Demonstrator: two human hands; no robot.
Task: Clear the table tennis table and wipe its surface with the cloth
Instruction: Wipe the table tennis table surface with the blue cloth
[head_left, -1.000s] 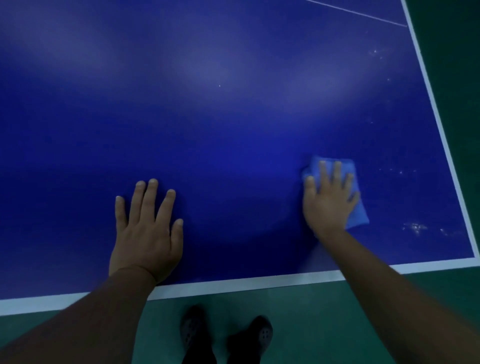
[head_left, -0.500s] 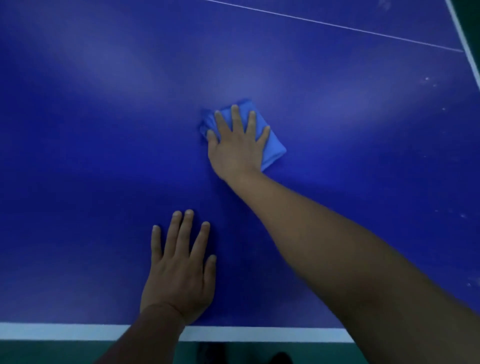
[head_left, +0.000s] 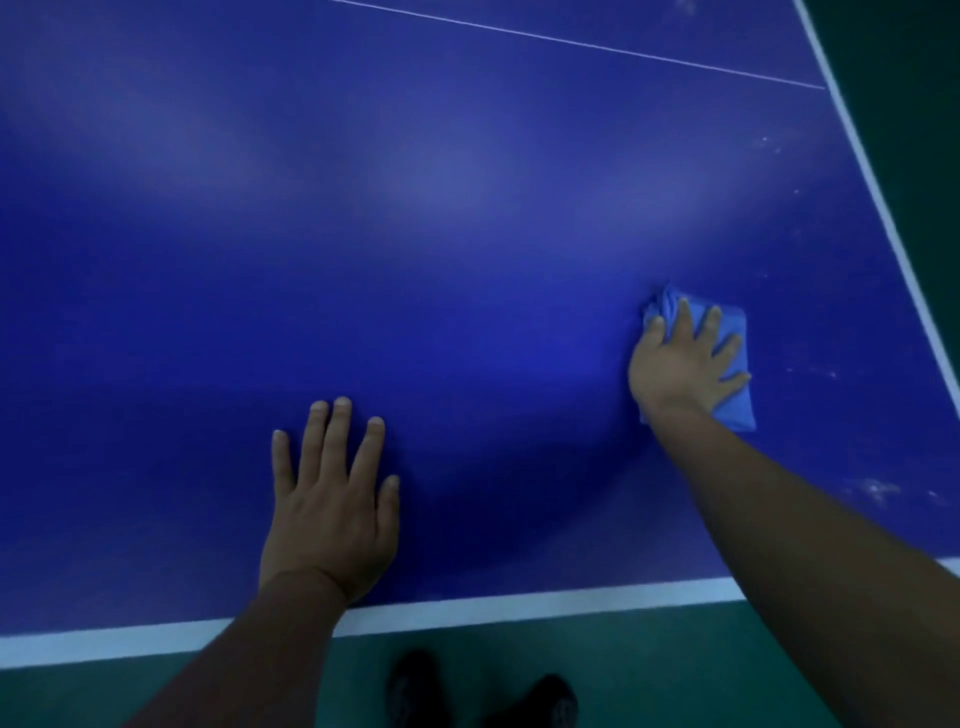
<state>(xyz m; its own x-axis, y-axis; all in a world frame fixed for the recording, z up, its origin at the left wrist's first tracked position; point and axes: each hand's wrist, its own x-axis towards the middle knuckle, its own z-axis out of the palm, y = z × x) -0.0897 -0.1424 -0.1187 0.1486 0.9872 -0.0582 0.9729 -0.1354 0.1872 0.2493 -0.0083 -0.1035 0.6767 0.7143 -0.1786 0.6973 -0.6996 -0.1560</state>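
Right hand (head_left: 684, 364), fingers spread, presses the cloth (head_left: 730, 371) flat at frame right. Left hand (head_left: 330, 504) lies spread on the table (head_left: 415, 208). White specks (head_left: 875, 488) lie nearest the cloth, toward lower right.

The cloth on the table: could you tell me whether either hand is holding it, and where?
The right hand presses flat on the cloth's top, fingers spread. The left hand holds nothing.
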